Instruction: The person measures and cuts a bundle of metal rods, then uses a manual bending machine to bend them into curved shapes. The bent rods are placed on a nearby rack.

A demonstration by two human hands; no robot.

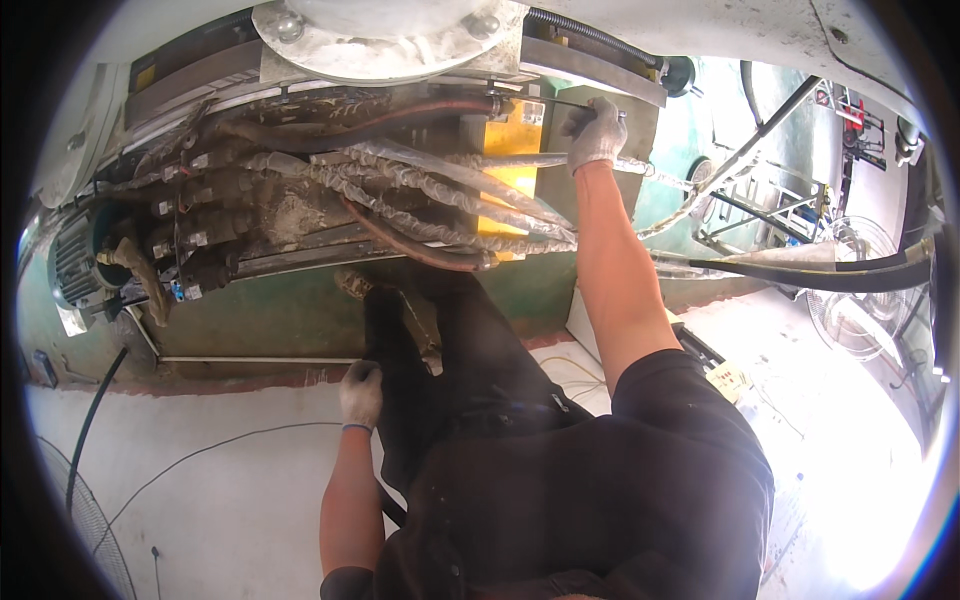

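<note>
My right hand [597,134], in a pale work glove, reaches up to the machine beside a yellow block [524,126]. Its fingers are closed on a thin dark rod [545,99] that runs leftward over the top of the block; the rod's exact kind is unclear. Down by my left thigh is my left hand [361,394], also gloved, its fingers curled into a loose fist with nothing showing from it. Wrapped hoses [400,184] and a reddish-brown hose [420,111] lie across the machine, left of my right hand.
A finned motor [82,262] sits at the machine's left end. Overhead is a large bolted white flange [390,38]. A black hose [830,274] and a standing fan [860,285] are at the right. A thin cable [215,440] crosses the white floor.
</note>
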